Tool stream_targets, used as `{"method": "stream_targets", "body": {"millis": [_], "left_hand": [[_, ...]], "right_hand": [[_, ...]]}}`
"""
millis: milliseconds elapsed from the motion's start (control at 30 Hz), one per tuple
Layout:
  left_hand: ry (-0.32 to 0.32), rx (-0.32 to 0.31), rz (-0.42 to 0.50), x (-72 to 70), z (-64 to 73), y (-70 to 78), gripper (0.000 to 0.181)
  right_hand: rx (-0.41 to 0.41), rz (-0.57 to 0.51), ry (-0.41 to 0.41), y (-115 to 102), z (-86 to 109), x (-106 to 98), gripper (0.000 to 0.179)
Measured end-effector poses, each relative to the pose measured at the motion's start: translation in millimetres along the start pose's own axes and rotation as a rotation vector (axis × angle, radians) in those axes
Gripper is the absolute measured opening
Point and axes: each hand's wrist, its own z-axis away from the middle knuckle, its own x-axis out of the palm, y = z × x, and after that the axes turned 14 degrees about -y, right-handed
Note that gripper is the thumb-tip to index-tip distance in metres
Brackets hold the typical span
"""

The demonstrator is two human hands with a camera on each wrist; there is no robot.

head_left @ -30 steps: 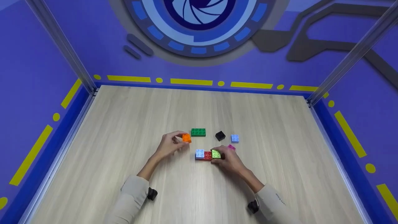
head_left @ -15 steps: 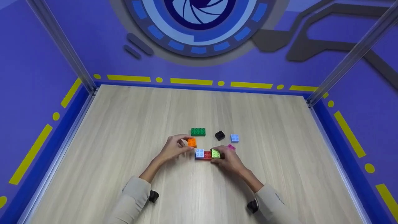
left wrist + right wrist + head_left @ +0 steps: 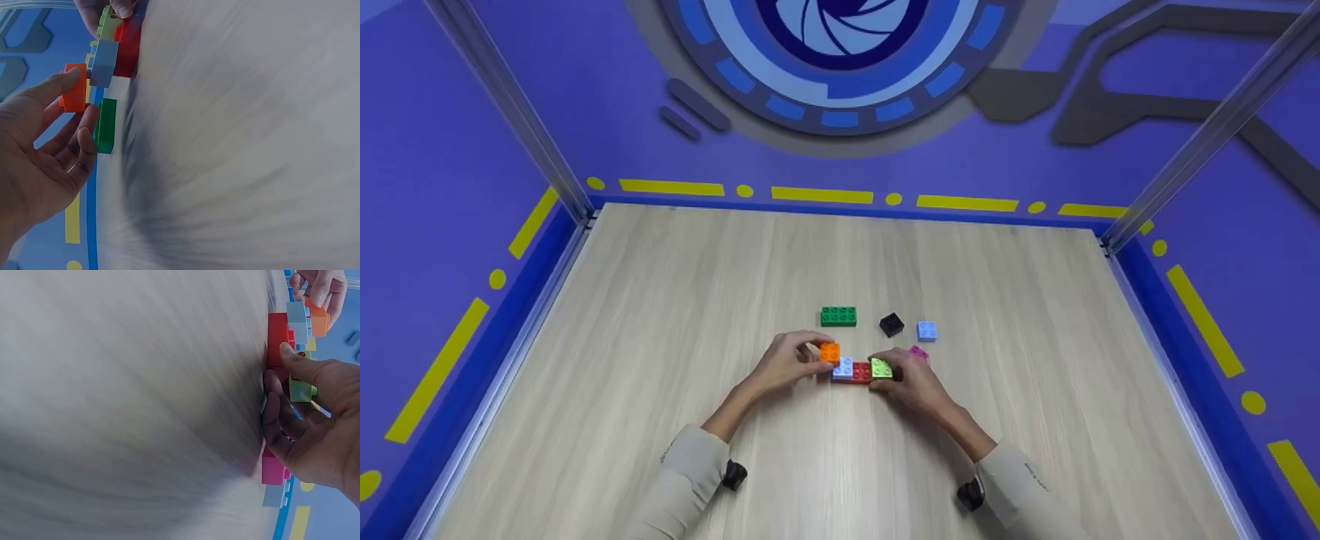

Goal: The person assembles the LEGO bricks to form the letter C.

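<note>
My left hand (image 3: 790, 365) pinches an orange toy brick (image 3: 830, 352) between thumb and fingers, at the upper left of a small brick assembly. That assembly has a red brick (image 3: 861, 372) as its base, a light blue brick (image 3: 844, 368) on its left end and a lime green brick (image 3: 881, 368) on its right end. In the left wrist view the orange brick (image 3: 74, 89) overlaps the studs of the light blue brick (image 3: 103, 63). My right hand (image 3: 915, 381) grips the assembly's right end, thumb and fingers around the red and lime green bricks.
Behind the assembly lie a green brick (image 3: 838, 316), a black brick (image 3: 892, 325) and another light blue brick (image 3: 927, 331). A pink brick (image 3: 918, 352) sits just behind the right hand, partly hidden. Blue printed walls enclose the wooden table (image 3: 697, 285).
My left hand has carried the orange brick right and toward the front, from beside the green brick to the light blue brick on the assembly. The right hand has stayed in place.
</note>
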Motion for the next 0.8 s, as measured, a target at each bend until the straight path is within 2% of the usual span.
{"method": "stream_targets", "body": {"millis": [233,800], "left_hand": [[-0.016,0.021,-0.013,2.6,-3.1,1.1,0.034],[-0.05,0.011,-0.073,10.8,-5.5,10.6,0.034]], "right_hand": [[0.007,-0.007,-0.003,-0.1,-0.3,-0.8,0.04],[0.008,-0.009,-0.008,0.0,0.0,0.6,0.041]]}}
